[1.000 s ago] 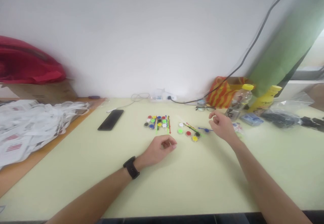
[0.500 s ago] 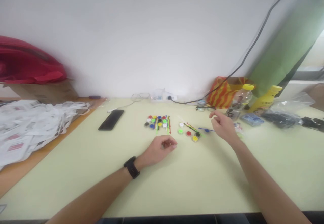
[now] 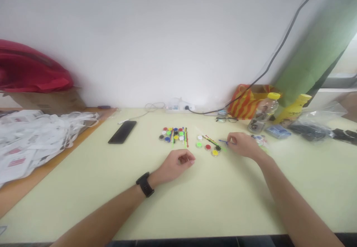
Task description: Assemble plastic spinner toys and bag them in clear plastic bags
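My left hand (image 3: pixel 175 166), with a black watch on the wrist, rests on the pale green table (image 3: pixel 195 202), its fingers curled in and nothing visible in them. My right hand (image 3: pixel 243 146) lies low on the table with its fingertips pinched on the end of a thin blue stick (image 3: pixel 223 141). Just left of that hand is a small cluster of round coloured caps and thin sticks (image 3: pixel 208 145). A second, tidier group of coloured caps and sticks (image 3: pixel 173 134) lies further left, beyond my left hand.
A black phone (image 3: pixel 122 132) lies left of the caps. Along the wall sit a power strip (image 3: pixel 178 108), glasses (image 3: pixel 226 119), a striped bag (image 3: pixel 245 102), a clear bottle (image 3: pixel 261 116) and a yellow bottle (image 3: pixel 292 110). White bags (image 3: pixel 33 135) are piled at the left.
My right hand has dropped from above the table down and left onto the blue stick and closed on it. My left hand has stayed put.
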A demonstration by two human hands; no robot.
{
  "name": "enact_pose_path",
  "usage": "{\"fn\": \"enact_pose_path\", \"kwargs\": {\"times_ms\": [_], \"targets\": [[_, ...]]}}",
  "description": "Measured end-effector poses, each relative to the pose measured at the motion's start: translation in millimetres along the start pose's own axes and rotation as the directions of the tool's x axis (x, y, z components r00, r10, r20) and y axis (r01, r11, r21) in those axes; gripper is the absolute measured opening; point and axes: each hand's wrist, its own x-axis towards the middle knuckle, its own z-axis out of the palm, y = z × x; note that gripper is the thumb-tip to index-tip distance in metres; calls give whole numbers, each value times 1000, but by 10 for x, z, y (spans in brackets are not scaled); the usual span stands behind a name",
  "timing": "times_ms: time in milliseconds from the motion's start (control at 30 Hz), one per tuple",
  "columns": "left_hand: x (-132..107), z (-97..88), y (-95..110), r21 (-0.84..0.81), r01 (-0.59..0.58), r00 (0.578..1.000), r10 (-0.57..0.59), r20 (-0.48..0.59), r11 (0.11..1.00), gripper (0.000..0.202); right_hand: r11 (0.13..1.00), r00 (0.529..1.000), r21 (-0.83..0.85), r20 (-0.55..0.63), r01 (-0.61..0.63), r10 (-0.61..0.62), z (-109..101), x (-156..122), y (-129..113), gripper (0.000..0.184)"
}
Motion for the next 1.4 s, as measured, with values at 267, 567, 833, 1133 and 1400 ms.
{"fn": "enact_pose_path", "kwargs": {"times_ms": [267, 567, 833, 1133, 1400], "targets": [[0, 5, 11, -11, 1, 1000, -1, -8, 1000, 22, 991, 997, 109, -26, 81, -78, -94, -36, -143, 11], [0, 7, 15, -18, 8, 1000, -8, 3, 1000, 20, 949, 973, 272, 123, 158, -197, -46, -103, -377, 15], [-10, 16, 10, 9, -45, 999, 45, -8, 999, 33, 863, 945, 402, -21, 307, -326, 0, -292, -846, 14], [-34, 27, 56, 121, -79, 995, 71, 69, 989, 13, 797, 942, 522, -43, 305, -332, 197, -285, -913, 22], [-42, 33, 26, 146, -144, 988, 133, 83, 979, 13, 902, 981, 385, -109, 193, -163, 273, -105, -563, 30]]}}
